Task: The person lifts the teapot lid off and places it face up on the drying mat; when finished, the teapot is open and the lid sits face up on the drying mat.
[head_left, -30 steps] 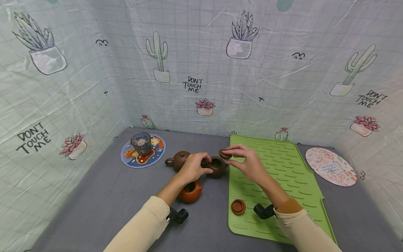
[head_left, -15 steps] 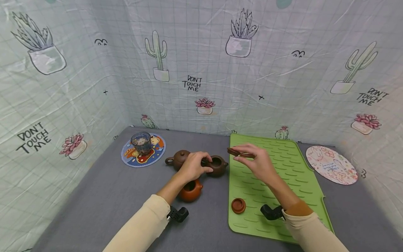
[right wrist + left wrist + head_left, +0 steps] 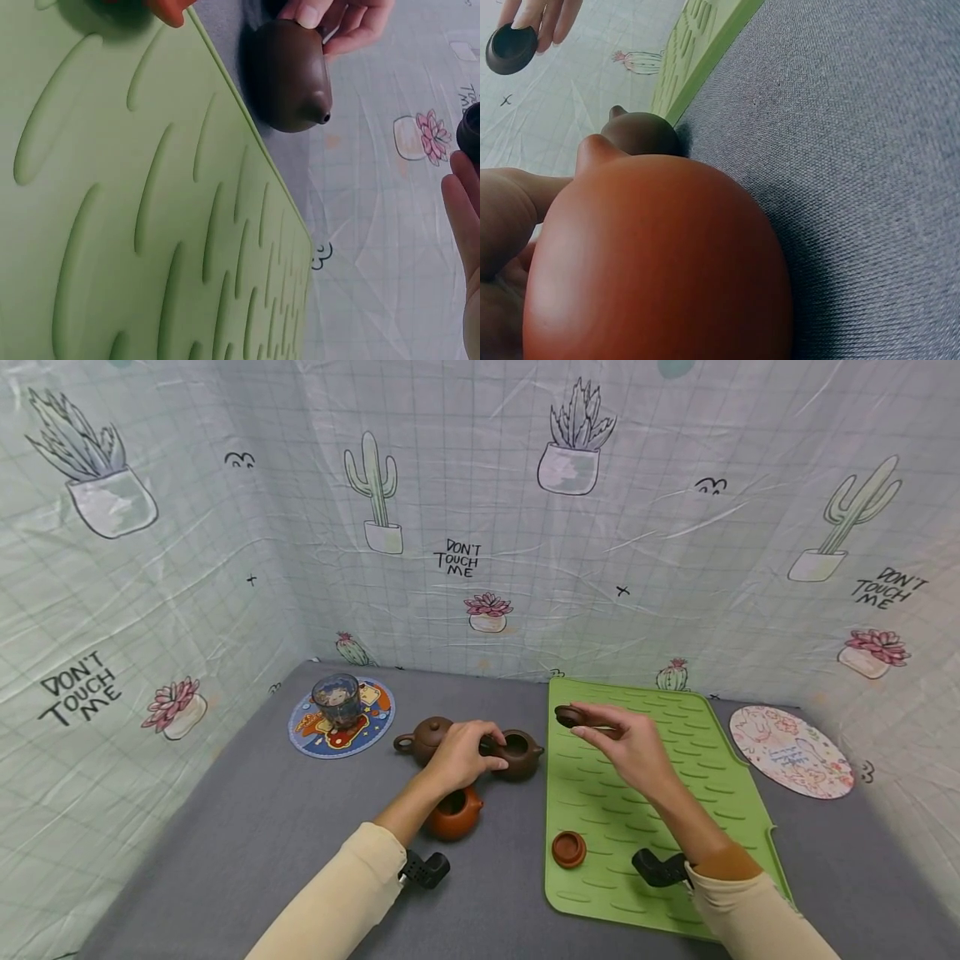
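At the middle of the table sits a dark brown clay teapot (image 3: 522, 767), lidless, its spout towards the green mat. My left hand (image 3: 461, 758) grips it by the handle, which the fingers partly cover. Between the fingertips of my right hand (image 3: 628, 742) is a dark brown teapot lid (image 3: 568, 717), held over the left part of the mat; the left wrist view shows the hollow side of this lid (image 3: 511, 49). Below my left hand stands a reddish-orange teapot (image 3: 459, 822), also lidless, partly behind the wrist. A reddish lid (image 3: 569, 850) lies on the mat's near left corner.
Left of my left hand stands another brown teapot (image 3: 429, 737) with its lid on. A glass (image 3: 337, 700) rests on a blue round coaster (image 3: 306, 741) at the back left. The green ridged mat (image 3: 675, 793) covers the right side, beside a pink patterned coaster (image 3: 791, 752).
My right hand has carried the brown lid from beside the open teapot to the right, over the mat, tilting it on the way. My left hand stays on the teapot.
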Demonstrator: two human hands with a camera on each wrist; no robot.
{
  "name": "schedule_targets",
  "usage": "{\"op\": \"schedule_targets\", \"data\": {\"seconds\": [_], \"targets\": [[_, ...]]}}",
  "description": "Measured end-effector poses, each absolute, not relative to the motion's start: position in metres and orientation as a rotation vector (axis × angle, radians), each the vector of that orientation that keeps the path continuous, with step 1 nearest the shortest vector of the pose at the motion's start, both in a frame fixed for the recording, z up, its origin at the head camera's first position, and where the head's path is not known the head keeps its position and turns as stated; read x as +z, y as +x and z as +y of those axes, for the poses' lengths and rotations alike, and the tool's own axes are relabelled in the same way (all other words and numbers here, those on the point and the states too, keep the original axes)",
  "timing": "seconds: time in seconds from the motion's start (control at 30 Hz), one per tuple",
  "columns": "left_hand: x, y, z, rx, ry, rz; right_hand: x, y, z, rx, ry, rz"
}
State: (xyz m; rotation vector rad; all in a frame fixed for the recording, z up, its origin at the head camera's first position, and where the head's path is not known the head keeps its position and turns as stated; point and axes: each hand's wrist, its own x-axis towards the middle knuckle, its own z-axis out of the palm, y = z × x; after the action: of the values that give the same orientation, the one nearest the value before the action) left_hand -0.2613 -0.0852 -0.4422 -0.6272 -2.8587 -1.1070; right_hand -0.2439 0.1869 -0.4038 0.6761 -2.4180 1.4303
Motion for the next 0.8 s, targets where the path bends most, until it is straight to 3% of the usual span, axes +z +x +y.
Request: {"op": "schedule_targets", "data": {"seconds": [0.33, 0.8], "targets": [[-0.440, -0.261, -0.085, -1.104, -0.624, -2.858, -0.406, -0.243, 0.196, 1.324, 0.555, -2.471], [-0.440, -0.262, -0.085, -1.108, -0.620, -2.860, -0.412, -0.240, 0.200, 1.481, 0.587, -2.422]]}}
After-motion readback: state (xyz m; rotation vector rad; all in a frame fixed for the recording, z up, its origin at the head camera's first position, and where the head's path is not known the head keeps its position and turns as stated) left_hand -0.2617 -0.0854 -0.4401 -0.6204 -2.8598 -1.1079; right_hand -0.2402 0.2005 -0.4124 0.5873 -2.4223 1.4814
